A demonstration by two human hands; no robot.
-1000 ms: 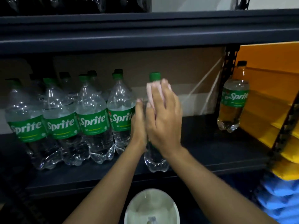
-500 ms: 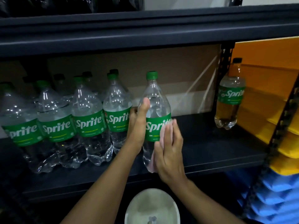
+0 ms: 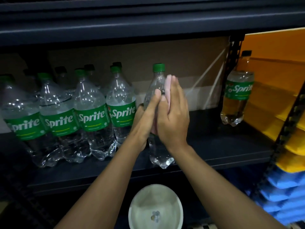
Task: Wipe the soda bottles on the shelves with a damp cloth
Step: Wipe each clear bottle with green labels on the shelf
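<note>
Now, right hand [image 3: 173,119] flat on cloth [image 3: 168,90] against bottle [image 3: 156,81]; left hand [image 3: 145,119] curled round it.

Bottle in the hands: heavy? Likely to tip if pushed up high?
Probably heavy for its size: the bottle looks mostly full of clear liquid. Tall and narrow on a small base near the shelf edge, so a high push may tip it; the left hand grips it. Glossy plastic likely slick.
</note>
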